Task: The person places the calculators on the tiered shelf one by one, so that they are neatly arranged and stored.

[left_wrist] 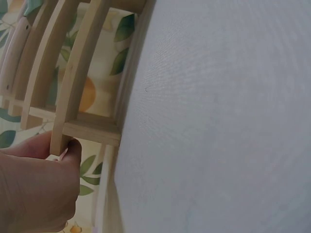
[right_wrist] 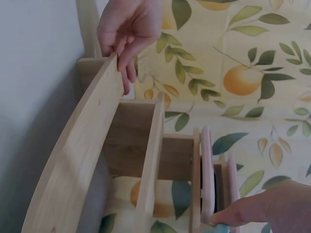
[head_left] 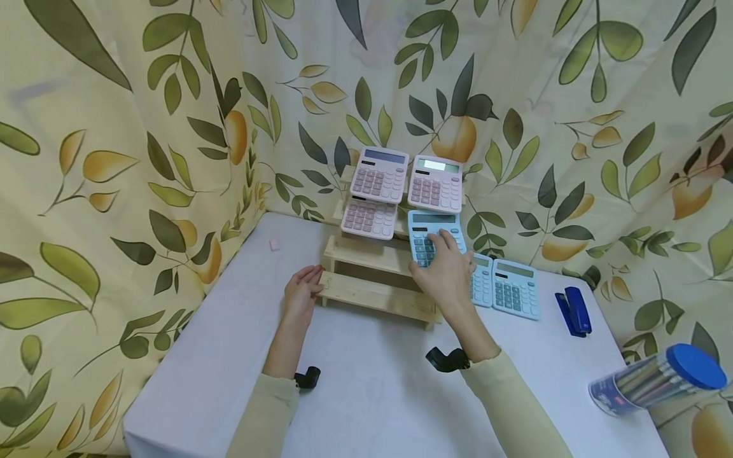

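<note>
A tiered wooden stand [head_left: 375,296] sits on the table, its lowest boards bare. My left hand [head_left: 300,298] pinches the left end of the lowest board, as the left wrist view also shows with thumb and fingers around the board end [left_wrist: 59,141]. Over the right side of the stand, my right hand [head_left: 446,273] grips a light blue calculator [head_left: 434,219], which leans below a pink calculator [head_left: 436,184]. Two more pink calculators, an upper one [head_left: 379,175] and a lower one [head_left: 368,219], lean on the left side. The right wrist view shows only a sliver of the blue calculator.
Right of the stand lie two more blue calculators, one [head_left: 515,289] in full sight and one [head_left: 481,283] partly behind my right hand. Farther right are a blue stapler [head_left: 573,312] and a blue-lidded tub of pens [head_left: 655,380]. A small pink piece [head_left: 275,245] lies at left. Patterned curtains hang behind.
</note>
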`<state>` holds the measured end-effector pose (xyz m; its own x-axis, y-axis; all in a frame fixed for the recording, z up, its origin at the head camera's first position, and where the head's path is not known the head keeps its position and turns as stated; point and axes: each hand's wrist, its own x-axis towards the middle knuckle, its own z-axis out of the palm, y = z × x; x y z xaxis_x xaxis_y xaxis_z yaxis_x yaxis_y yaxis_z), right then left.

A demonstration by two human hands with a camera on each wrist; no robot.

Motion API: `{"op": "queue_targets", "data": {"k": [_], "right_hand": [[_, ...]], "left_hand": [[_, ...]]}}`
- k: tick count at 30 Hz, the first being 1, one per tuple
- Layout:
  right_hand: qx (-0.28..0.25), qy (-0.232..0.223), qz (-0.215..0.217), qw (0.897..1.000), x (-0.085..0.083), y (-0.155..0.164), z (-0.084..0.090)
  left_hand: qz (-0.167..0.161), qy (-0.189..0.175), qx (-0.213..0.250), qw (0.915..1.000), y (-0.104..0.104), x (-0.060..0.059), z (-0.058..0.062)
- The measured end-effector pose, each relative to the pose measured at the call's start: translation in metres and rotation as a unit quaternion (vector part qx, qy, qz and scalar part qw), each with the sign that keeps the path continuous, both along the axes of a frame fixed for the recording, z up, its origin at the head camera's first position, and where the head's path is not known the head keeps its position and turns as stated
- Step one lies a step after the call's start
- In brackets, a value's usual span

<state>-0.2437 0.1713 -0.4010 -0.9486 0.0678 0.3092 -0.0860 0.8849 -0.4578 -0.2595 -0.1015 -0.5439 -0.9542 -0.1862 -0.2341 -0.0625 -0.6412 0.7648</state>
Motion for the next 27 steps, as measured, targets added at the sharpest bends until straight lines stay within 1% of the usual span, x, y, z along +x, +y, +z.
{"op": "queue_targets", "data": {"k": [13, 18, 22, 27], "right_hand": [[0.009, -0.001, -0.010, 1.000, -0.014, -0.010, 0.001], [0.019, -0.014, -0.017, 1.000, -0.021, -0.015, 0.002], [0.022, -0.022, -0.024, 0.999, -0.022, -0.018, 0.002], [0.025, -0.024, -0.029, 0.999, -0.021, -0.021, 0.000]], "left_hand": [[-0.004, -0.002, -0.001, 1.0000, -0.001, 0.000, 0.000], [-0.005, -0.005, -0.003, 1.0000, 0.000, 0.001, 0.001], [-0.005, 0.002, -0.005, 1.0000, 0.001, 0.001, 0.003], [-0.006, 0.001, -0.003, 1.0000, 0.001, 0.002, 0.002]]}}
